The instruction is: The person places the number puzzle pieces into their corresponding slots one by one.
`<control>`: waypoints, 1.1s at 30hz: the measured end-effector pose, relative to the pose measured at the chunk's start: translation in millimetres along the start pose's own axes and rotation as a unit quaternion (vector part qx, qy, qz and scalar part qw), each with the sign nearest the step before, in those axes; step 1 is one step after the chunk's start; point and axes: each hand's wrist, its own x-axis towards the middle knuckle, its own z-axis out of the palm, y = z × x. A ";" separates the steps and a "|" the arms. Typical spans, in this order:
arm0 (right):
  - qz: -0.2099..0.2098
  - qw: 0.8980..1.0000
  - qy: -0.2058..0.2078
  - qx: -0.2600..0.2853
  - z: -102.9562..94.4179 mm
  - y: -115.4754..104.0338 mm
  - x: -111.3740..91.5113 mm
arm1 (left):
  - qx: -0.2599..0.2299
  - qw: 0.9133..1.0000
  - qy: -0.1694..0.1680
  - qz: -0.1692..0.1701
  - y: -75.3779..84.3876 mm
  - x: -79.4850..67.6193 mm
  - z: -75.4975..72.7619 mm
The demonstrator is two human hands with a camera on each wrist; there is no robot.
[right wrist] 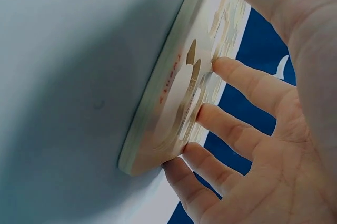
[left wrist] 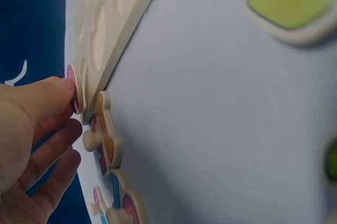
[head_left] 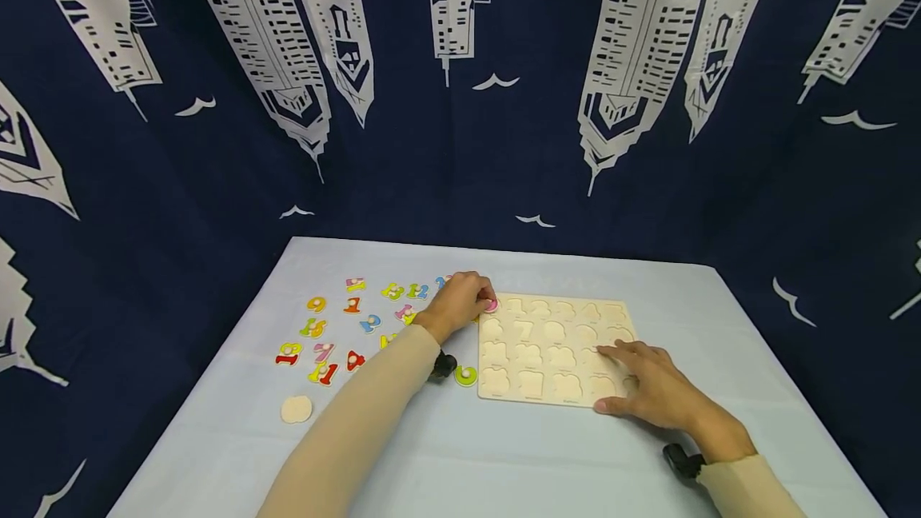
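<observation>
At the far left corner of a wooden number puzzle board [head_left: 505, 370], my left hand [head_left: 456, 304] pinches a pink puzzle piece [head_left: 492, 306] between thumb and fingers. In the left wrist view the pink piece [left wrist: 79, 89] stands on edge by the board's corner; its number is hidden. My right hand [head_left: 658, 390] lies over the board's right edge with spread fingers. Its fingertips touch the board [right wrist: 145, 163] in the right wrist view. The board's visible recesses hold no pieces.
Several colourful number pieces with knobs, among them a red 4 [head_left: 356, 360] and an orange 9 [head_left: 316, 304], lie left of the board. A green piece [head_left: 465, 376] is beside its left edge. A plain wooden piece [head_left: 296, 409] lies at the near left of the white table [head_left: 547, 462].
</observation>
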 end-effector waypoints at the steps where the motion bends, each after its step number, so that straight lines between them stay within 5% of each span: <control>1: 0.000 1.000 0.001 0.000 0.2 -0.1 -0.3 | 0.003 1.000 -0.002 -0.001 1.0 1.1 1.1; 15: 0.004 1.000 0.002 -0.006 -1.3 -3.4 -0.5 | 0.000 1.000 -0.003 -0.021 2.6 4.9 5.4; 21: 0.005 1.000 -0.001 0.000 1.2 -2.1 -2.5 | -0.019 0.999 -0.015 -0.035 -4.1 -6.6 0.7; 25: 0.007 1.000 -0.002 -0.005 2.0 -1.6 -2.6 | -0.014 0.999 0.004 -0.042 -22.7 -22.8 -16.8; 33: 0.001 1.000 0.000 -0.010 -0.8 1.2 -0.1 | 0.007 0.994 0.051 -0.092 -89.5 -67.7 -81.0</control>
